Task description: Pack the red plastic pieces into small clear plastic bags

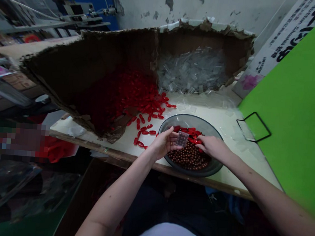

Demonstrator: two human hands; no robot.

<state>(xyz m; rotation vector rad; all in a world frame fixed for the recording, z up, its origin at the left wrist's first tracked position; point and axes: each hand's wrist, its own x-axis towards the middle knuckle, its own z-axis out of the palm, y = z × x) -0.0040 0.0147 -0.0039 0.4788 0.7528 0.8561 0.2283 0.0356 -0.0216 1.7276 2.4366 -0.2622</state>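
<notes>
A grey bowl (pixel 216 167) on the white table holds many brown beads (pixel 189 157) and, toward its back, red pieces (pixel 190 130). Over the bowl's left side, my left hand (pixel 164 143) holds a small clear box (pixel 182 139) with dark round beads visible inside. To the right of that box, my right hand (pixel 211 146) reaches over the bowl with its fingers closed at the red pieces. What its fingertips grip is too small to make out.
Behind the bowl, a torn cardboard box (pixel 53 55) holds red pieces (pixel 132 90) and clear plastic boxes (pixel 194 71). Some red pieces lie on the white table (pixel 125 139). A green panel (pixel 291 117) with a black wire frame (pixel 266 126) stands at the right.
</notes>
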